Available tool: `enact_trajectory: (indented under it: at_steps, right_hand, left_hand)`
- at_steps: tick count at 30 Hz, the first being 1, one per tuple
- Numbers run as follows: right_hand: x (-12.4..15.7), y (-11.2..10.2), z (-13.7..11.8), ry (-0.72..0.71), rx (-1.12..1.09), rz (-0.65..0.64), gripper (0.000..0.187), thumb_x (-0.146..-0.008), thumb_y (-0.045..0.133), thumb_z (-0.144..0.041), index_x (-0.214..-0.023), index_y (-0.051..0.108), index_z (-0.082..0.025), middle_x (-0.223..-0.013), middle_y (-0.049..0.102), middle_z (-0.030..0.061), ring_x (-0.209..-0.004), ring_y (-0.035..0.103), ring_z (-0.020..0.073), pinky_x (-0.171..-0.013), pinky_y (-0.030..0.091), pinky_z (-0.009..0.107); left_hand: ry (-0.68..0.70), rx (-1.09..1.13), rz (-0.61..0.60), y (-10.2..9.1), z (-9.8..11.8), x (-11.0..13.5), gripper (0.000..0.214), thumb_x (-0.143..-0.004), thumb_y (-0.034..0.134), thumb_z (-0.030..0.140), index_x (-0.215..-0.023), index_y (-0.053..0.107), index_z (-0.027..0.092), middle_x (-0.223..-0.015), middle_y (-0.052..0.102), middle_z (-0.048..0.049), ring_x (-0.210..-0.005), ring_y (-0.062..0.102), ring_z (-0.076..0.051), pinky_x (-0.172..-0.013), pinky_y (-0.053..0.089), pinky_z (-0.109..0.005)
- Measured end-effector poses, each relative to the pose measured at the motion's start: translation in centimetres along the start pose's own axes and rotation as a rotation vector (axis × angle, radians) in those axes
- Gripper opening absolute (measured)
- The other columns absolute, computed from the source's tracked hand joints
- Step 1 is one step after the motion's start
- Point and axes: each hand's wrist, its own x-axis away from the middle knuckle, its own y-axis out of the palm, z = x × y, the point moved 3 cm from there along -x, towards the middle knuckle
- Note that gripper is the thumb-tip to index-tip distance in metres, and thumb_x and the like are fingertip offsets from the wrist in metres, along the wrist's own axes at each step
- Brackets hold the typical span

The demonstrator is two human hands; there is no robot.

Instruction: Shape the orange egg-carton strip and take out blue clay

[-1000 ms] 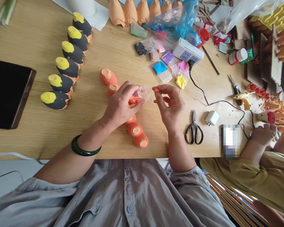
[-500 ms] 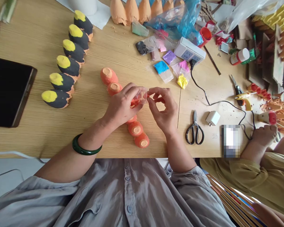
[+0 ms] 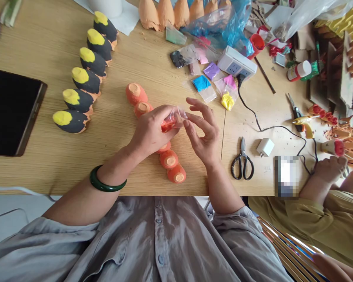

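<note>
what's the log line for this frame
left hand: grips clear plastic bag of orange clay | right hand: empty, open beside bag | nearby: orange egg-carton cups

The egg carton cups (image 3: pixel 78 100) at the upper left are black with yellow tips, and the cups (image 3: pixel 169 159) down the middle are orange with pale brown centers. The bag (image 3: pixel 178 116) is clear with orange inside. The bangle (image 3: pixel 107 188) is dark green and the shirt (image 3: pixel 141 235) is gray

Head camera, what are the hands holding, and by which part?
The left hand grips a clear plastic bag of orange clay by its clay-filled end; the right hand, open beside it, holds nothing.
</note>
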Motion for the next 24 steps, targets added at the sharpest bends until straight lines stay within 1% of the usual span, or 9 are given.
enact_trajectory:
  at_steps: [3,4,6,8,10,13,17,21,24]
  right_hand:
    - [0.0,-0.4,-0.3,0.081,-0.103,0.052,0.027,-0.116,0.064,-0.053,-0.124,0.077,-0.030,-0.152,0.071,0.0112,-0.135,0.070,0.0286,-0.112,0.062,0.052]
    - [0.1,-0.4,-0.5,0.118,-0.153,0.072,0.029,-0.113,0.070,-0.055,-0.127,0.073,-0.030,-0.147,0.073,0.0111,-0.127,0.072,0.0263,-0.104,0.065,0.047]
    - [0.1,-0.3,-0.6,0.196,-0.249,0.082,0.042,-0.104,0.083,-0.061,-0.126,0.069,-0.028,-0.125,0.077,0.0079,-0.101,0.072,0.0197,-0.085,0.065,0.037]
    - [0.0,0.1,-0.5,0.295,-0.318,0.036,0.049,-0.097,0.088,-0.066,-0.113,0.070,-0.024,-0.099,0.074,0.0016,-0.079,0.065,0.0143,-0.072,0.060,0.031]
    - [-0.1,0.5,-0.1,0.402,-0.379,0.009,0.054,-0.098,0.083,-0.075,-0.097,0.069,-0.023,-0.085,0.070,-0.0012,-0.071,0.062,0.0123,-0.066,0.057,0.029]
    - [-0.3,0.7,0.4,0.493,-0.510,0.014,0.061,-0.094,0.081,-0.082,-0.089,0.068,-0.023,-0.081,0.071,-0.0018,-0.066,0.063,0.0106,-0.059,0.057,0.027]
    - [-0.5,0.6,0.4,0.523,-0.691,-0.048,0.056,-0.088,0.094,-0.072,-0.085,0.068,-0.022,-0.073,0.069,-0.0045,-0.057,0.063,0.0080,-0.051,0.054,0.023]
    - [-0.7,0.3,0.4,0.516,-0.723,-0.041,0.053,-0.086,0.098,-0.067,-0.084,0.070,-0.022,-0.073,0.071,-0.0047,-0.055,0.064,0.0077,-0.051,0.055,0.022]
    - [-0.7,0.3,0.6,0.521,-0.692,-0.028,0.052,-0.086,0.098,-0.066,-0.086,0.071,-0.021,-0.075,0.072,-0.0036,-0.057,0.065,0.0087,-0.052,0.056,0.024]
  left_hand:
    - [-0.071,0.006,-0.002,-0.1,0.0,-0.1,0.013,-0.103,0.073,0.035,-0.110,0.074,0.025,-0.102,0.082,0.0007,-0.094,0.077,-0.020,-0.087,0.063,-0.032]
    - [-0.083,0.010,0.001,-0.1,0.0,-0.1,0.012,-0.102,0.074,0.036,-0.108,0.073,0.025,-0.100,0.082,0.0006,-0.093,0.077,-0.021,-0.086,0.062,-0.033]
    - [-0.095,0.027,-0.017,0.0,0.0,0.0,0.013,-0.100,0.076,0.034,-0.107,0.072,0.025,-0.102,0.082,-0.0005,-0.095,0.078,-0.022,-0.087,0.061,-0.034]
    - [-0.107,0.027,-0.040,0.1,0.0,0.0,0.013,-0.097,0.076,0.032,-0.106,0.070,0.025,-0.102,0.082,-0.0012,-0.095,0.077,-0.023,-0.086,0.059,-0.034]
    - [-0.104,0.054,-0.074,0.0,0.3,-0.2,0.018,-0.092,0.079,0.035,-0.101,0.067,0.025,-0.096,0.079,-0.0013,-0.089,0.074,-0.023,-0.080,0.056,-0.033]
    - [-0.064,0.191,-0.138,-0.6,1.1,-0.7,0.029,-0.091,0.080,0.048,-0.089,0.063,0.025,-0.090,0.072,-0.0020,-0.086,0.068,-0.022,-0.082,0.056,-0.035]
    - [-0.105,0.361,-0.147,-2.0,1.2,-1.3,0.034,-0.100,0.070,0.049,-0.079,0.060,0.024,-0.085,0.066,-0.0033,-0.086,0.067,-0.022,-0.084,0.058,-0.036]
    - [-0.195,0.470,-0.292,-2.1,0.5,-1.2,0.026,-0.096,0.072,0.046,-0.088,0.072,0.022,-0.090,0.075,-0.0037,-0.088,0.073,-0.022,-0.082,0.061,-0.034]
    - [-0.181,0.455,-0.285,-2.0,0.2,-1.0,0.016,-0.093,0.074,0.039,-0.095,0.076,0.023,-0.096,0.080,-0.0035,-0.092,0.076,-0.023,-0.089,0.064,-0.035]
